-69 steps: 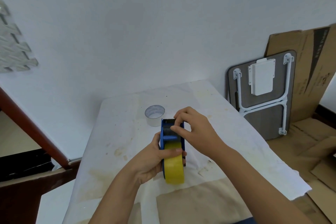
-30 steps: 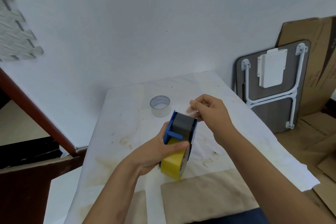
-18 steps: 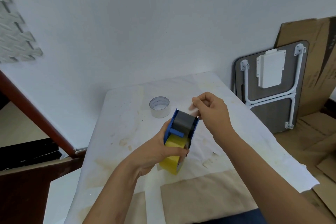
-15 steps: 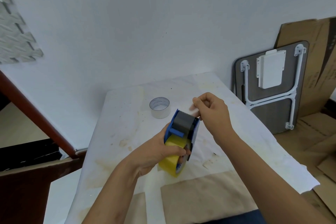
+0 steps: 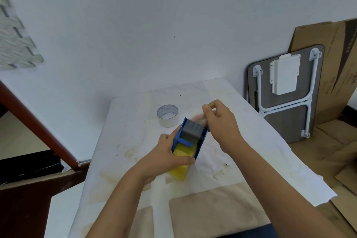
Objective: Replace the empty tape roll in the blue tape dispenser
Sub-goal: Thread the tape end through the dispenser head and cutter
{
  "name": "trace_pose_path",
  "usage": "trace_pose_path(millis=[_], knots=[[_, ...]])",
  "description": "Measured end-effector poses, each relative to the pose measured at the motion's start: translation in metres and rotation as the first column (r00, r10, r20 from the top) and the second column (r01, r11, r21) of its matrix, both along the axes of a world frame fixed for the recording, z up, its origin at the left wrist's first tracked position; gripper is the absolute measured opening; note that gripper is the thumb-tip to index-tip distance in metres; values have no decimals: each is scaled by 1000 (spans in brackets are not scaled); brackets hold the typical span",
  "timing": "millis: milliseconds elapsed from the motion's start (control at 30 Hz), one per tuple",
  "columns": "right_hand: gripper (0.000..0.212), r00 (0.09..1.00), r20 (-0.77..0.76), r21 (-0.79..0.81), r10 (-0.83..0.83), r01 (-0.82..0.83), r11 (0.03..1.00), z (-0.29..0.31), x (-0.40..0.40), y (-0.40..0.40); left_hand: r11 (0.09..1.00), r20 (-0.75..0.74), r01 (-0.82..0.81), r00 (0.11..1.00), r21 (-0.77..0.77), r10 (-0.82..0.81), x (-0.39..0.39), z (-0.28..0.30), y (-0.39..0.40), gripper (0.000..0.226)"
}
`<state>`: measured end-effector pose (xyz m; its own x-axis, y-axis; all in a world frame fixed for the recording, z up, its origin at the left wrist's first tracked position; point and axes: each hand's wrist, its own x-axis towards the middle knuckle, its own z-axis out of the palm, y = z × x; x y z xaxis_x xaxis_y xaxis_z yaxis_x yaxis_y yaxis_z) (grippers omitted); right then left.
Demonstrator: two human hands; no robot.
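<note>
The left hand (image 5: 164,158) gripped the dispenser (image 5: 190,137); the right hand (image 5: 222,121) pinched the tape end (image 5: 200,119), best drawn taut across the teeth.

There is only one camera, and it sits on the person's head, looking forward and down. It is close to the left hand (image 5: 164,157) and the right hand (image 5: 222,121), which sit in the middle of the picture over the table (image 5: 123,141). It sees wide, up to the white wall (image 5: 154,25) and out to the floor at the right.
</note>
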<state>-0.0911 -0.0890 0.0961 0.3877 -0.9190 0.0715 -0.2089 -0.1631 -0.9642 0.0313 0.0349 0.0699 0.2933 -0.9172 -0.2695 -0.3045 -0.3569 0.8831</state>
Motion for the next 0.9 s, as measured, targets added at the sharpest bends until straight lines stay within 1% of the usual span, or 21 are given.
trace_pose_path(millis=[67, 167, 233, 367, 467, 567, 700, 767, 900], knots=[[22, 1000, -7, -22, 3, -3, 1000, 1, 0, 1, 1000, -4, 6, 1000, -23, -6, 1, 0, 0, 85], [21, 1000, -24, -48, 9, -10, 999, 1, 1, 1, 999, -70, 45, 997, -18, -46, 1, -3, -1, 92], [21, 999, -29, -45, 15, -16, 999, 1, 0, 0, 999, -77, 46, 996, -22, -48, -1, -3, 0, 93], [24, 999, 23, 38, 34, -35, 999, 0, -2, 1, 997, -121, 41, 992, -59, -47, 0, -5, 4, 94], [23, 995, 79, 157, 69, -80, 984, -1, -3, -1, 996, -151, 49, 987, -75, -60, 5, -3, 8, 93], [24, 969, 178, 292, 170, -217, 932, -3, -6, -4, 994, -216, 59, 973, -90, -77, 8, 1, 12, 86], [24, 921, 251, 367, 297, -374, 852, -9, -8, -1, 989, -240, 92, 964, -111, -117, 13, 11, 14, 80], [21, 901, 309, 393, 306, -413, 821, -10, -8, 1, 986, -268, 109, 953, -129, -140, 16, 15, 14, 80], [25, 875, 381, 470, 297, -461, 753, -9, -7, 6, 976, -309, 151, 931, -158, -194, 23, 21, 12, 70]])
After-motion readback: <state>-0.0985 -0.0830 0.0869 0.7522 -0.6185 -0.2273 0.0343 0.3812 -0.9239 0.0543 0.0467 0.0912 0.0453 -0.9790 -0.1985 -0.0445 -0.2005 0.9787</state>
